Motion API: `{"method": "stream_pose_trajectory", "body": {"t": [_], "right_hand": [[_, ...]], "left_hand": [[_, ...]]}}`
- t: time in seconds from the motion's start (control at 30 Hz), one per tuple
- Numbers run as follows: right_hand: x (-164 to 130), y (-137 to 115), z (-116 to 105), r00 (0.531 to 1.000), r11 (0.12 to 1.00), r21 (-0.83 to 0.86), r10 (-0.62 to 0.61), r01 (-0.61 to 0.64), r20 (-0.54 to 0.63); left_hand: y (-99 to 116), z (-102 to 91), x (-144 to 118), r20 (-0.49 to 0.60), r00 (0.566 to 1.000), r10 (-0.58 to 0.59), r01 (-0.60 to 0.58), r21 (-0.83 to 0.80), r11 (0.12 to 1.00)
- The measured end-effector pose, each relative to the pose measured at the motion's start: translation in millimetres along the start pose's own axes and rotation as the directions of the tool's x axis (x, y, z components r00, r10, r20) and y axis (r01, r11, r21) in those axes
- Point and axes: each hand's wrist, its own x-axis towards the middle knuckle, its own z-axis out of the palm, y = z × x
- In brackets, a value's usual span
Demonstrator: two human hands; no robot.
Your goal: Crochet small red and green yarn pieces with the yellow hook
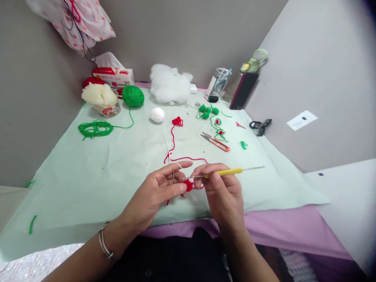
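Observation:
Between the thumb and fingers of my left hand (160,188) is a small red-and-white crochet piece (188,184). White yarn (166,139) runs from a white ball (157,114) over my left index finger, which is stretched out. My right hand (223,188) grips a crochet hook (229,172) by its yellow handle. The hook's thin metal tip meets the white top edge of the piece; whether it passes through a stitch I cannot tell. Red yarn (188,158) trails from the piece across the cloth to a loose red bundle (177,122).
Orange-handled thread snips (216,142) lie beyond my right hand, near small green crochet bits (205,111). White stuffing (170,84), a green yarn ball (133,96), a tissue box (114,76), a pen cup (217,84) and a phone (244,91) leaning on a bottle stand at the back.

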Motion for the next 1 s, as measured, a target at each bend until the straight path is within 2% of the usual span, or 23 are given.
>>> {"method": "stream_pose_trajectory", "body": {"t": [0.2, 0.3, 0.4, 0.5, 0.6, 0.67, 0.73, 0.9, 1.0], "right_hand": [[1, -6, -2, 0.998, 1.000, 0.021, 0.020, -0.022, 0.066], [-2, -8, -5, 0.996, 0.996, -0.078, -0.032, 0.038, 0.084], [-5, -11, -7, 0.986, 0.964, -0.219, -0.126, 0.148, 0.111], [-8, -14, -7, 0.959, 0.892, -0.365, -0.212, 0.268, 0.186], [-11, -13, -6, 0.905, 0.761, -0.496, -0.304, 0.418, 0.297], [-13, -9, -5, 0.858, 0.661, -0.548, -0.372, 0.512, 0.353], [-15, -6, -4, 0.840, 0.616, -0.571, -0.404, 0.543, 0.363], [-14, -4, -2, 0.899, 0.741, -0.510, -0.384, 0.436, 0.210], [-13, -5, -1, 0.898, 0.750, -0.494, -0.388, 0.439, 0.208]], "left_hand": [[4, 0.0, -2, -0.008, 1.000, 0.020, -0.020, 0.000, 1.000], [3, -0.8, -2, -0.008, 0.999, 0.042, -0.042, 0.002, 0.999], [1, -1.1, -2, -0.015, 0.996, 0.084, -0.083, 0.015, 0.996], [0, 0.2, -2, -0.026, 0.993, 0.119, -0.118, 0.026, 0.993], [0, 2.2, -2, -0.050, 0.989, 0.142, -0.139, 0.051, 0.989], [1, 3.3, -2, -0.073, 0.987, 0.146, -0.142, 0.061, 0.988], [1, 3.6, -2, -0.084, 0.985, 0.148, -0.143, 0.060, 0.988], [4, 3.0, -5, -0.102, 0.982, 0.159, -0.150, 0.093, 0.984], [4, 5.2, -5, -0.111, 0.981, 0.158, -0.147, 0.099, 0.984]]}}
